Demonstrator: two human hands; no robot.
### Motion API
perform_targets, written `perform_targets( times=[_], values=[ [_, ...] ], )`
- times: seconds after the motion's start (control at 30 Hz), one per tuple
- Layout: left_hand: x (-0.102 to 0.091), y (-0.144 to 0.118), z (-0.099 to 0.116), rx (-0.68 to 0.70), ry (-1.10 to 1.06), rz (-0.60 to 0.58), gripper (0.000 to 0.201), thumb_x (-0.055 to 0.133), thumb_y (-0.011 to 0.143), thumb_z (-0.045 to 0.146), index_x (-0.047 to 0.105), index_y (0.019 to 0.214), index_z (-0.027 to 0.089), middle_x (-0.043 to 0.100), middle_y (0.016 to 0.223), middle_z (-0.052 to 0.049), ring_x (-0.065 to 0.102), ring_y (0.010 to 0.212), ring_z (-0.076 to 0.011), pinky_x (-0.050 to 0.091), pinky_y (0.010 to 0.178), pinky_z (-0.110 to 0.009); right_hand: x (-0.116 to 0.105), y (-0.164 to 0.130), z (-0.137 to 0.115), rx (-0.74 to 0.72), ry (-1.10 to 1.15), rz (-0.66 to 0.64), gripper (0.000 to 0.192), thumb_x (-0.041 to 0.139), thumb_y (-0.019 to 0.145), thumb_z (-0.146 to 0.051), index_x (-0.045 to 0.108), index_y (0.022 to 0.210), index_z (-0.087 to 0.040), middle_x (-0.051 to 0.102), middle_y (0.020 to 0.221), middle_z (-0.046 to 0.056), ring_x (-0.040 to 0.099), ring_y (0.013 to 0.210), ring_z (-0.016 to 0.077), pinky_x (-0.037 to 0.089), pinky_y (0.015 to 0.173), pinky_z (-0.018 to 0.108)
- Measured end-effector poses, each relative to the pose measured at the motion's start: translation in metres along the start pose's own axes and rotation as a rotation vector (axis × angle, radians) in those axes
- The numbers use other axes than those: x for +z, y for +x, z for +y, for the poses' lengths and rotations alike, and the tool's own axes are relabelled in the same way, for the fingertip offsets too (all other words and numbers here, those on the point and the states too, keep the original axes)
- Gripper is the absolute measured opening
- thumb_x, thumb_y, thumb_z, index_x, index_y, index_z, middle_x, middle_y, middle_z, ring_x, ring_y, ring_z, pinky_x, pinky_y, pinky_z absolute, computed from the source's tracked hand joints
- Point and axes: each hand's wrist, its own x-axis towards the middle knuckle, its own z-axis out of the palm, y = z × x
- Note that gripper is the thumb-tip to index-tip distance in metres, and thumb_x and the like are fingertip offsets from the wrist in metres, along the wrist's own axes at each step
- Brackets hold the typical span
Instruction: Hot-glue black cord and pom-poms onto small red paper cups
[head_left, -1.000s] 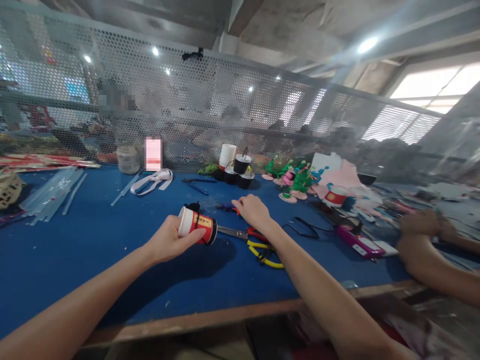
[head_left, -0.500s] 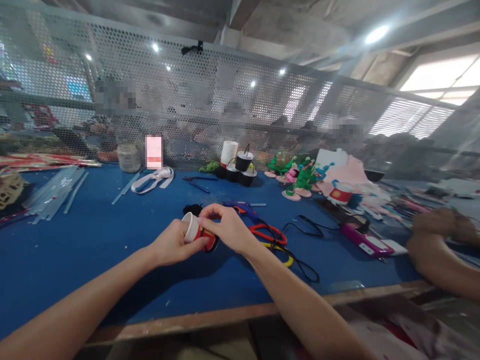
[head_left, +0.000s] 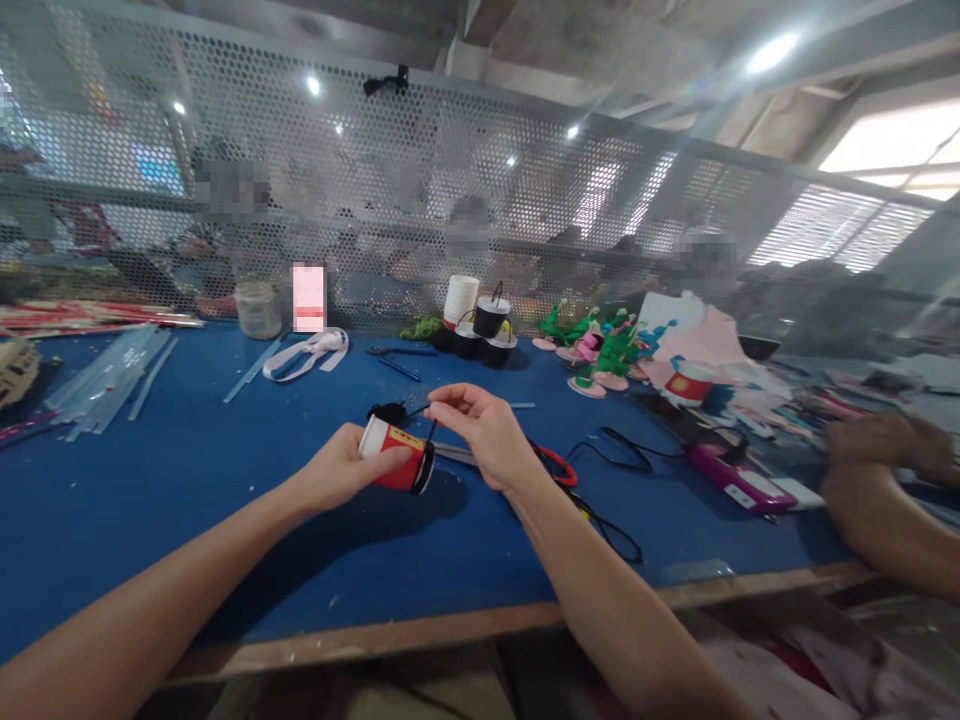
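My left hand (head_left: 339,468) is closed around a red and white paper cup (head_left: 381,448) tilted on its side, its white rim toward the palm and its base toward the right. Black yarn (head_left: 426,470) is wound in a band round the base end. A strand of it runs up from the cup to my right hand (head_left: 484,432), whose thumb and forefinger pinch it. Just behind the cup lies a small black yarn ball (head_left: 388,412). Scissors (head_left: 456,456) lie beneath my right hand, which partly covers them.
Pliers (head_left: 397,362), a white ribbon (head_left: 304,360) and clear glue sticks (head_left: 112,385) lie on the blue table. Black-wrapped cups (head_left: 491,318) and green figures (head_left: 611,355) stand behind. A purple device (head_left: 739,480) and another person's arm (head_left: 877,500) are at right.
My right hand has moved off the cup, up and to the right, drawing the black yarn strand out. The cup has turned, so its red side with the yellow label shows more.
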Motion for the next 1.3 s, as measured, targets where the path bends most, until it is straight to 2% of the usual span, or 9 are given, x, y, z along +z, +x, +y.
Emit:
perform_targets(
  times=[0.17,0.47,0.63,0.83,1.3],
  values=[
    [-0.001,0.002,-0.001,-0.058,-0.124,0.030,0.030,0.062,0.063,0.043,0.063,0.063,0.012,0.048,0.049,0.003,0.034,0.046,-0.0070,0.025,0.045,-0.021,-0.002,0.000,-0.002,-0.037,0.033,0.052,0.018,0.063,0.063,-0.028,0.059,0.076,-0.016,0.061,0.066,-0.001,0.059,0.067,0.0121,0.045,0.070,0.028],
    [0.001,0.003,0.003,-0.123,-0.143,0.063,0.030,0.066,0.059,0.040,0.065,0.065,0.011,0.054,0.051,0.001,0.040,0.047,-0.0081,0.028,0.047,-0.021,-0.004,0.002,0.000,-0.128,-0.021,0.111,0.015,0.062,0.065,-0.026,0.059,0.076,-0.016,0.061,0.066,-0.001,0.058,0.064,0.0111,0.046,0.069,0.027],
    [0.001,0.001,0.006,-0.070,-0.076,0.024,0.028,0.062,0.061,0.039,0.060,0.059,0.012,0.049,0.049,0.003,0.036,0.046,-0.0070,0.028,0.046,-0.020,-0.006,0.005,0.005,-0.155,-0.077,0.117,0.015,0.062,0.066,-0.027,0.060,0.076,-0.016,0.061,0.067,0.000,0.057,0.063,0.0111,0.046,0.068,0.027],
    [0.001,-0.003,0.007,0.020,0.037,-0.023,0.032,0.058,0.064,0.040,0.050,0.050,0.014,0.037,0.045,0.006,0.028,0.044,-0.0053,0.021,0.042,-0.019,-0.005,0.007,0.009,-0.161,-0.117,0.104,0.014,0.061,0.065,-0.027,0.060,0.074,-0.016,0.061,0.064,0.000,0.057,0.062,0.0117,0.046,0.065,0.027],
    [0.001,-0.010,0.011,0.091,0.137,-0.035,0.028,0.056,0.066,0.037,0.047,0.051,0.015,0.033,0.043,0.007,0.024,0.040,-0.0046,0.019,0.036,-0.018,-0.001,0.006,0.011,-0.049,-0.137,0.002,0.010,0.060,0.064,-0.023,0.060,0.072,-0.016,0.060,0.062,0.000,0.056,0.061,0.0119,0.045,0.065,0.027]
  ],
)
